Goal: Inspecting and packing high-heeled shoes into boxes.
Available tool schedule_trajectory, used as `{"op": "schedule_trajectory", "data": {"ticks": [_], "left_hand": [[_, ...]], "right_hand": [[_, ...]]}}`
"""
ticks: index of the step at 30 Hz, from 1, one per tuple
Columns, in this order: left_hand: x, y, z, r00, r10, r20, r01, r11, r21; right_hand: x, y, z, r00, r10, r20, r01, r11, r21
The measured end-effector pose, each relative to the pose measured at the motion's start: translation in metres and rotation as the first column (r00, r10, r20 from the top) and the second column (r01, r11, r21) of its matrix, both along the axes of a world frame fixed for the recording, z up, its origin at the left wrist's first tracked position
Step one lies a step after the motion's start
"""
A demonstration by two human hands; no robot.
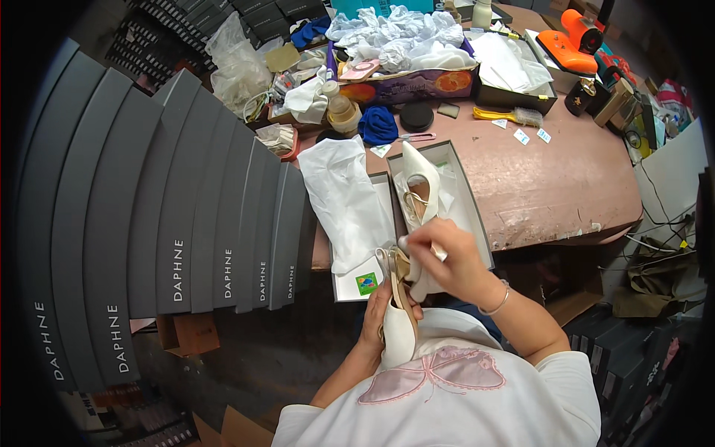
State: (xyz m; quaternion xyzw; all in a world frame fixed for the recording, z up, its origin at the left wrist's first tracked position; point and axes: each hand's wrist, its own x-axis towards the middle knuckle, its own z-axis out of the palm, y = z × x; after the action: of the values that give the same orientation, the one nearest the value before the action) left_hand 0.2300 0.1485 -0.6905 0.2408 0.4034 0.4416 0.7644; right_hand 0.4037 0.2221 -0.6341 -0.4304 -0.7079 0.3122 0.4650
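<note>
Shoe in hand: cream pointed slingback shoe [398, 328] held over the lap, below the table edge; likely light, stiff sole, scuff-prone
Left hand [378, 316]: fingers wrapped round its body
Right hand [447, 261]: fingertips pinching the thin strap
Beyond: matching cream shoe [418, 186] in open grey cardboard box [469, 201]

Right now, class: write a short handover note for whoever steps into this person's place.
Left hand grips a cream shoe from below, held over the lap.
Right hand pinches the strap area at the shoe's top end.
Second cream shoe already lies in the open grey box on the table, white wrapping paper beside it.
Done: one shoe boxed.
Left: the held shoe is not yet in the box.
</note>
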Motion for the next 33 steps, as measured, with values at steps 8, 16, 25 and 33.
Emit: {"op": "schedule_trajectory", "data": {"ticks": [8,16,25,33], "left_hand": [[-0.005,-0.003,-0.029,0.953,0.047,0.299,-0.005,0.990,-0.140],[0.000,0.002,-0.023,0.966,0.059,0.251,-0.025,0.991,-0.135],[-0.006,-0.008,-0.035,0.995,-0.034,0.096,0.037,0.999,-0.029],[0.000,-0.008,-0.019,0.998,0.054,0.033,-0.049,0.987,-0.153]], "right_hand": [[0.008,0.002,-0.017,0.990,0.030,-0.134,-0.050,0.988,-0.149],[0.006,-0.016,-0.015,0.947,0.298,0.116,-0.296,0.955,-0.036],[-0.012,-0.016,-0.024,0.855,0.305,0.420,-0.362,0.930,0.062],[-0.010,-0.018,-0.019,0.835,0.361,0.415,-0.424,0.903,0.068]]}}
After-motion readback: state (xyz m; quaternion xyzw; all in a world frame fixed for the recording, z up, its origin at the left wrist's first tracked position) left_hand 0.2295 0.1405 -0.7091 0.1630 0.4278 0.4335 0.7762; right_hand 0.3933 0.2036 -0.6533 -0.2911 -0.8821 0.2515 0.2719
